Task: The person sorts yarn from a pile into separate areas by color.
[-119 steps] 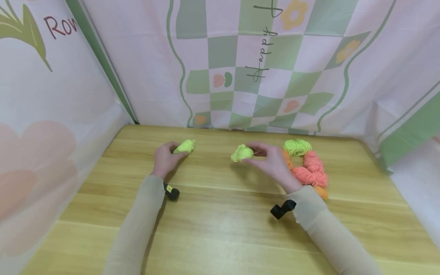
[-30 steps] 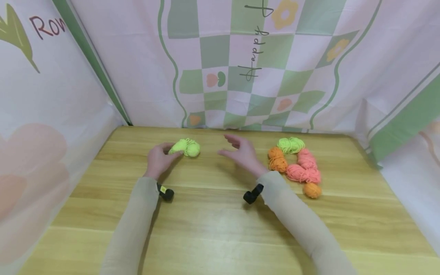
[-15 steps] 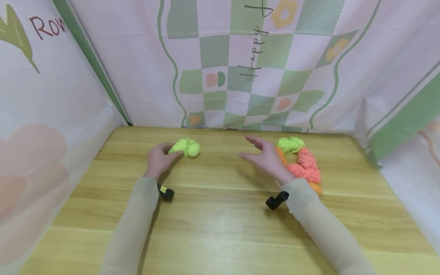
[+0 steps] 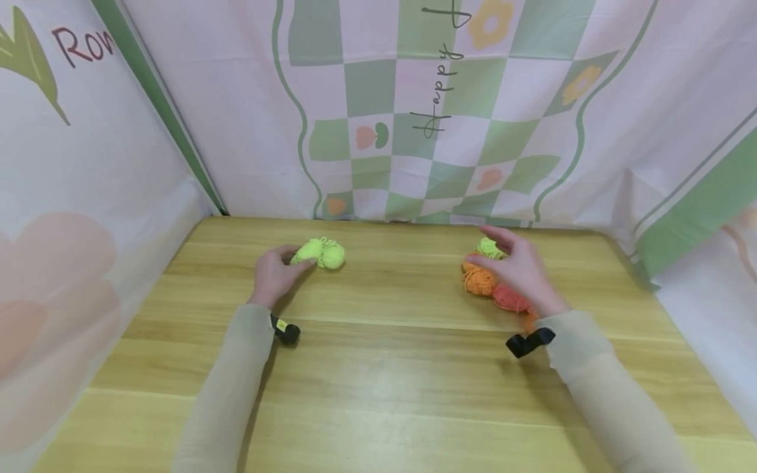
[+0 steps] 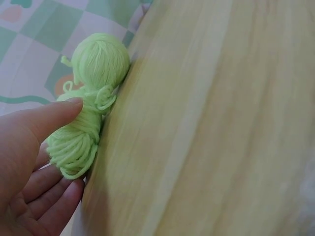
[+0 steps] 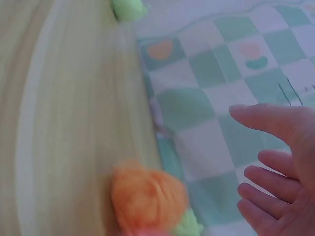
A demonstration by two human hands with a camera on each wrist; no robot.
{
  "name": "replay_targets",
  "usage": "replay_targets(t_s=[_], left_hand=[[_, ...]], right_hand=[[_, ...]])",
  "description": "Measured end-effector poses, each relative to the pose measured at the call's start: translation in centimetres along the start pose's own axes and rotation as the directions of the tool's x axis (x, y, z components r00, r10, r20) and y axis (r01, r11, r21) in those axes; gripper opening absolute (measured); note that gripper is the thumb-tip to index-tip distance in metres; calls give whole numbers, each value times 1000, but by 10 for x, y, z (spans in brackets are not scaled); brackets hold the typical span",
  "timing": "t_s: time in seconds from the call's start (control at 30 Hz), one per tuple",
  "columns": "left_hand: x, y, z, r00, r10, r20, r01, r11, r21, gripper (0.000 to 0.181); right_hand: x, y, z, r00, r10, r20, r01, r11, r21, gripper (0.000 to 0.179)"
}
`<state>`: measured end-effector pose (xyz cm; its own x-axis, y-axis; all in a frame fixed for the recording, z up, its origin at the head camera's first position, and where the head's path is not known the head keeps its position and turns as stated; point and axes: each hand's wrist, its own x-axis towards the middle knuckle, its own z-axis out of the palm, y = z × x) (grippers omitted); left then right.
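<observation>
My left hand point(image 4: 274, 276) holds a yellow-green yarn skein point(image 5: 78, 142) on the table, thumb across its side and fingers behind and under it. Right against that skein's far end sits a second yellow-green skein point(image 5: 101, 59), rounded toward the camera. My right hand point(image 4: 523, 272) holds nothing. Thumb and fingers spread apart, it hovers over the yarn group at the right. An orange skein point(image 4: 478, 279) shows left of its thumb. Partly covered by the hand are a green skein point(image 4: 489, 247) behind it, coral yarn point(image 4: 510, 299), and a lower orange skein point(image 4: 529, 320).
The wooden table point(image 4: 378, 387) ends at the back against a checkered curtain point(image 4: 378, 138). More printed cloth point(image 4: 77, 282) hangs along the left side. A black wrist camera point(image 4: 530, 341) is strapped to the right sleeve, another point(image 4: 286, 331) to the left.
My right hand set its yellow-green skein down beside the left hand's skein, let go and moved right, over the yarn group. The left hand has stayed at its skein.
</observation>
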<state>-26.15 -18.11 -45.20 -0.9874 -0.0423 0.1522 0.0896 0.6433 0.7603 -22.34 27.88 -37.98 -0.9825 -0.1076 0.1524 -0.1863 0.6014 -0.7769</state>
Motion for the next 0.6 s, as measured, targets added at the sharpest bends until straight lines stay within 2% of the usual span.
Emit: replay_targets(t_s=[0.13, 0.3, 0.47, 0.6], left_hand=[[0, 0, 0, 1000, 8, -3, -8, 1000, -1, 54], [1, -1, 0, 1000, 10, -1, -10, 1000, -3, 53], [0, 0, -1, 1000, 7, -1, -7, 1000, 2, 53], [0, 0, 0, 1000, 7, -8, -7, 1000, 6, 52]], right_hand=[[0, 3, -17, 1000, 31, 3, -31, 999, -17, 81], [6, 3, -33, 1000, 12, -6, -12, 999, -50, 80], [15, 5, -43, 1000, 7, 0, -7, 998, -65, 82], [23, 11, -49, 999, 48, 13, -47, 996, -71, 84]])
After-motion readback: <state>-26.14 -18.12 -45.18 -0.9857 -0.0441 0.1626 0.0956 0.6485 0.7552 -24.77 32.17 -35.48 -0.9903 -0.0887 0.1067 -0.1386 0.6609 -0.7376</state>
